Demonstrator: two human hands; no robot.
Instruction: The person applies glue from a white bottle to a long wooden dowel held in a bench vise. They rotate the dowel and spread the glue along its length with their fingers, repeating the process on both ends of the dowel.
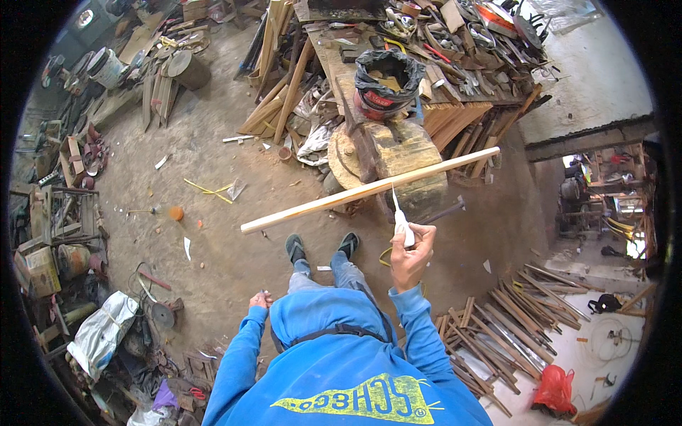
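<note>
Wooden stick (pixel 369 189), long and pale, hung level just above the tree-stump block (pixel 398 160), with the right hand (pixel 410 250) clamped on a white-handled tool (pixel 402 226) whose tip met its underside. The left hand (pixel 260 299) hung low, well away from the stump, fingers curled, grip unclear. A black-lined bucket (pixel 387 82) sat behind the stump; scrap slats (pixel 497 319) lay to its right.

Wooden stick (pixel 369 189) lies across stump (pixel 398 160) (before feet); bucket (pixel 387 82) behind stump, on bench (pixel 334 60).
</note>
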